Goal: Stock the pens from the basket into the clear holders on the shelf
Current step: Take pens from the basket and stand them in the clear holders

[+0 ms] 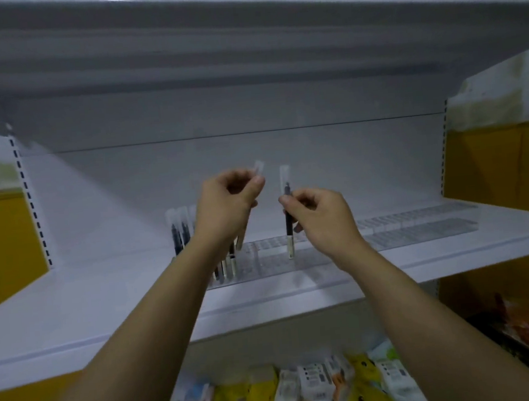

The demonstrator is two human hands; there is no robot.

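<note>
Clear holder (262, 264) at centre frame, on white shelf (74, 313). Right hand (319, 218) pinches one black pen (289, 230) upright, lower end at the holder. Left hand (225, 207) grips more pens (259, 168). Stocked pens (179, 231) stand at left.

Dim, bluish light throughout; deep shadow is cast beneath the upper shelf (240, 17); edges are bowed, blurred.
</note>
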